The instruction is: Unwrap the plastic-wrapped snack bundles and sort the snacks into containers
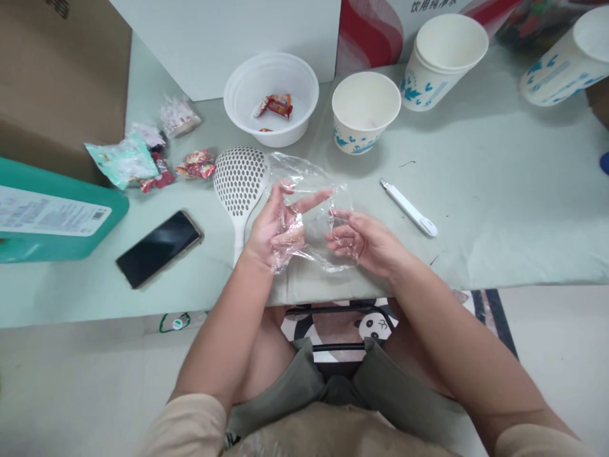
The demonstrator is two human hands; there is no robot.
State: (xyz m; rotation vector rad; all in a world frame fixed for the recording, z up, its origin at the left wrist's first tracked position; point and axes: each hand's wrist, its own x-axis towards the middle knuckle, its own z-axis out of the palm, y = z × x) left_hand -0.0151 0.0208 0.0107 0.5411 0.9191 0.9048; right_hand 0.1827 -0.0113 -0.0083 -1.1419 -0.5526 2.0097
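A crinkled sheet or bag of clear plastic film (316,238) is stretched between my two hands above the table's front edge. My left hand (285,225) has its index finger extended and thumb raised, with the film over its fingers. Bent fingers of my right hand (354,238) hold the film's right side; whether they are inside it I cannot tell. Just left of my left hand lies a white slotted skimmer (241,181), its handle toward me. Right of my right hand rests a white utility knife (408,207).
Behind the hands stand a white bowl (271,136) with wrapped candies, a paper cup (364,133), stacked cups (435,79) and another cup (556,73). A phone (160,249), snack packets (126,158), a green jug (107,197) and a cardboard box (66,95) occupy the left.
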